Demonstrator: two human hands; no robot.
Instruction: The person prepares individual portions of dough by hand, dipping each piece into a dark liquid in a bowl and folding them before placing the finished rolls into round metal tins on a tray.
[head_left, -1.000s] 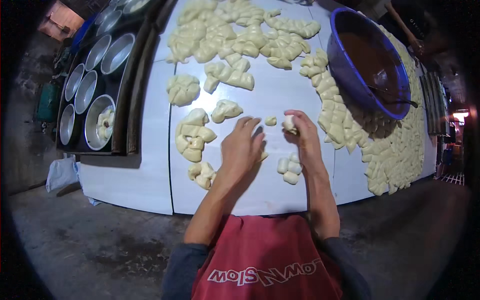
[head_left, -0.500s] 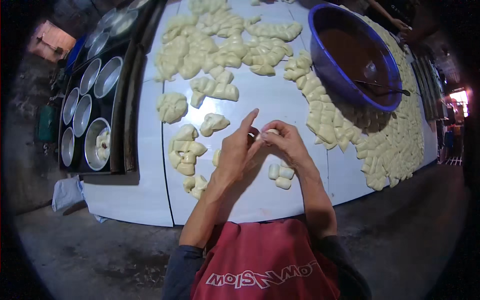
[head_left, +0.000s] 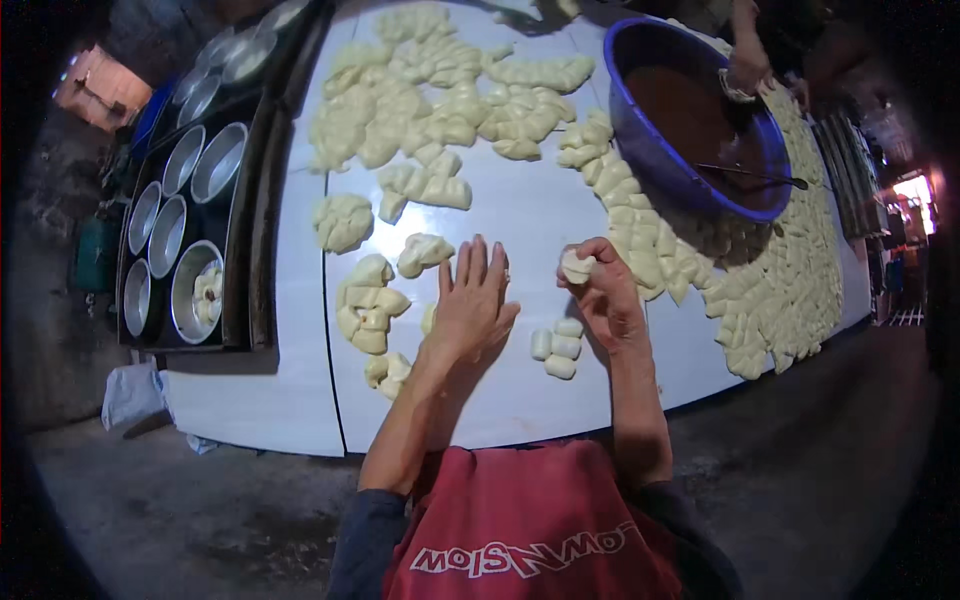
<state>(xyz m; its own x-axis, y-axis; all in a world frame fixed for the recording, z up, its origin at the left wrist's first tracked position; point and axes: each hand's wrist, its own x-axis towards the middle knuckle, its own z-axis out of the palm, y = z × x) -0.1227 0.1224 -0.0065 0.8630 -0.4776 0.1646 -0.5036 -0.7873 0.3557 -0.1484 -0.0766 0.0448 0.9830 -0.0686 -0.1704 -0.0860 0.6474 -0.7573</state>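
My left hand (head_left: 472, 305) is laid palm down, its fingers stretched out and pointing away from me. Whatever may lie under its palm is hidden. My right hand (head_left: 612, 300), raised a little to the right, is closed on a small pale dough piece (head_left: 577, 267) held at the fingertips. Just below it, several smooth rolled dough pieces (head_left: 562, 346) sit in a small cluster. Left of my left hand are a lump of dough (head_left: 424, 254), a group of joined dough pieces (head_left: 368, 305) and a rounder dough clump (head_left: 343, 222).
Wide sheets of cut dough cover the white table (head_left: 270, 410) at the back (head_left: 400, 105) and right (head_left: 775, 310). A blue tub (head_left: 640, 140) holds brown liquid and a long-handled utensil; another person's hand (head_left: 748, 68) reaches over it. Round metal tins (head_left: 218, 163) fill dark trays at left.
My hands have moved apart: the left now lies flat, the right has gone right with the dough piece. Another person's hand has come in over the tub.
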